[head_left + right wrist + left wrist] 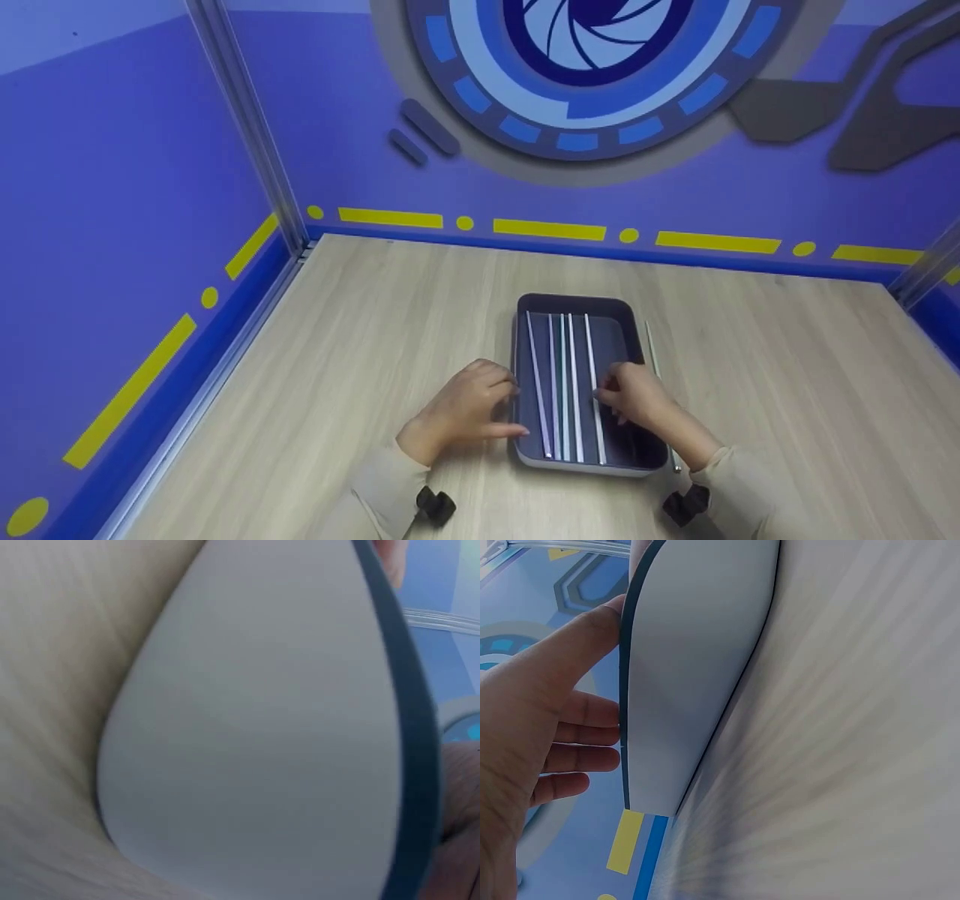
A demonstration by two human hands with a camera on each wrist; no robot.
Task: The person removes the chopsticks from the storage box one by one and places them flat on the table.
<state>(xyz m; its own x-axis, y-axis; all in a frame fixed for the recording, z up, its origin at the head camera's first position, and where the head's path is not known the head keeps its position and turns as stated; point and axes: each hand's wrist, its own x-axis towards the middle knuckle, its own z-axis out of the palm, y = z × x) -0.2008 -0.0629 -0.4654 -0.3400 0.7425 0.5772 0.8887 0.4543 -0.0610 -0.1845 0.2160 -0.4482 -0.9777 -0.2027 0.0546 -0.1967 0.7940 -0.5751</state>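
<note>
A rectangular tray (577, 470), dark inside and pale outside, stands on the table. Several long, thin metallic sticks lie lengthwise in it, among them a purple one (537, 382) at the left and a green one (563, 375) near the middle; whether they are straws or chopsticks I cannot tell. My right hand (637, 394) reaches over the tray's right side and pinches the rightmost silver stick (591, 352) inside. At the left rim is my left hand (469, 405), its fingers loosely bent and its thumb extended over the edge, holding nothing.
Another thin greenish stick (651, 346) lies on the wooden table (375, 322) just right of the tray, partly hidden by my right forearm. Blue panels (135, 187) with yellow markings wall the table at the back and sides.
</note>
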